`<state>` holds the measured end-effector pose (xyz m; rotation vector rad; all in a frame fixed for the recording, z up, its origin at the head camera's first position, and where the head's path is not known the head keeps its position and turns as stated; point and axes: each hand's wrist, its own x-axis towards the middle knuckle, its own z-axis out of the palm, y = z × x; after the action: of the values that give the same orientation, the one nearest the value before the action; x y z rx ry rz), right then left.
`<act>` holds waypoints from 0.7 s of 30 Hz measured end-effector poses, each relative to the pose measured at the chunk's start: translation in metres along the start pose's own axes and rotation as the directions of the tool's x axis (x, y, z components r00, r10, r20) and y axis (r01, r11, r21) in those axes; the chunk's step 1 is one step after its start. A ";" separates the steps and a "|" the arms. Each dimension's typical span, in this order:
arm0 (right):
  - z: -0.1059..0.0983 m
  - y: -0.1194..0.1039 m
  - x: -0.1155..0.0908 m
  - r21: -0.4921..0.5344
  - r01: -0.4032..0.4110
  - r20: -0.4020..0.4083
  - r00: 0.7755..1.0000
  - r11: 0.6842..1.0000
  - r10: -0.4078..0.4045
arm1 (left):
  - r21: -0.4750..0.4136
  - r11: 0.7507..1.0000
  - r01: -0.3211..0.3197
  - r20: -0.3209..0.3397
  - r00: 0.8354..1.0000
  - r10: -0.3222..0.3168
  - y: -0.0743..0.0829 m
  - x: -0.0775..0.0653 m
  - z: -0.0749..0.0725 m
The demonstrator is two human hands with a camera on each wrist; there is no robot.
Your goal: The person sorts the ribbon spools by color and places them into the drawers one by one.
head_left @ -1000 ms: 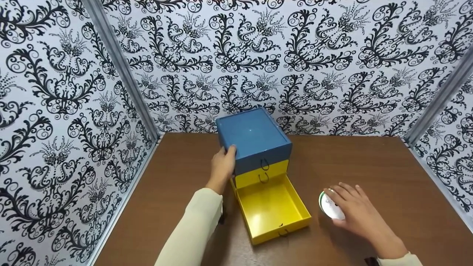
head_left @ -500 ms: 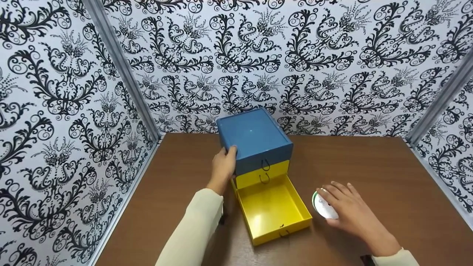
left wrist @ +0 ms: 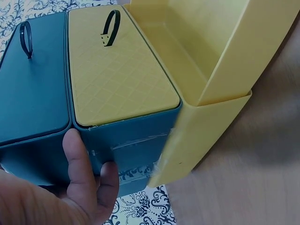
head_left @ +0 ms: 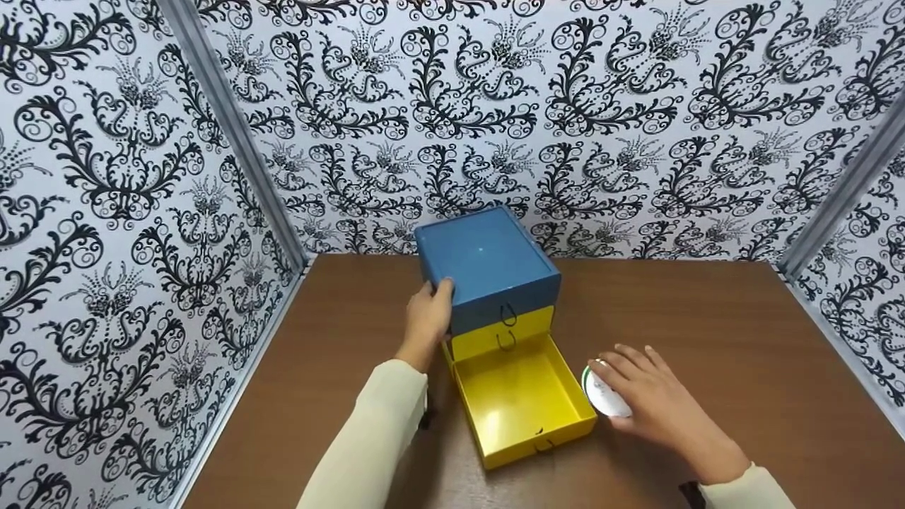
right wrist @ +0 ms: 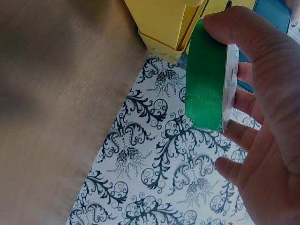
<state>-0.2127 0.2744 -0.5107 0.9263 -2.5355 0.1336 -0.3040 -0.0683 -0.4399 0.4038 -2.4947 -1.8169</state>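
Observation:
My right hand (head_left: 654, 396) pinches a spool of green ribbon (right wrist: 206, 79) by its edge, thumb on one side and fingertips on the other. In the head view the spool's white round face (head_left: 606, 397) is turned up, close beside the right wall of a pulled-out yellow drawer (head_left: 520, 396). My left hand (head_left: 428, 318) presses against the left side of the stacked drawer box, which has a blue top (head_left: 484, 254). The left wrist view shows its fingers (left wrist: 77, 152) lying straight along the dark blue side wall, below the shut yellow drawer front (left wrist: 117, 70).
Small black loop handles (head_left: 508, 314) hang on the drawer fronts. The box stands on a brown wooden table (head_left: 679, 311) near the back wall (head_left: 481, 106), which has a black-and-white scroll pattern. Grey metal strips (head_left: 233, 127) line the wall corners.
My right hand has carried the ribbon spool left, from out over the table to right beside the open yellow drawer. The left hand and the box stay in place.

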 end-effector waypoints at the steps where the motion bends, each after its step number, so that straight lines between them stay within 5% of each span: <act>1: 0.000 0.000 0.001 -0.003 0.004 0.002 1.000 1.000 -0.004 | 0.000 1.000 -0.001 0.001 1.000 0.001 0.000 0.000 0.000; 21: -0.001 -0.009 0.021 0.010 0.027 0.058 0.998 1.000 -0.028 | -0.002 1.000 0.014 -0.001 1.000 -0.014 0.000 0.000 0.000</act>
<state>-0.2215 0.2552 -0.5014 0.9818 -2.5761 0.1122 -0.3041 -0.0683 -0.4400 0.4236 -2.4954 -1.8240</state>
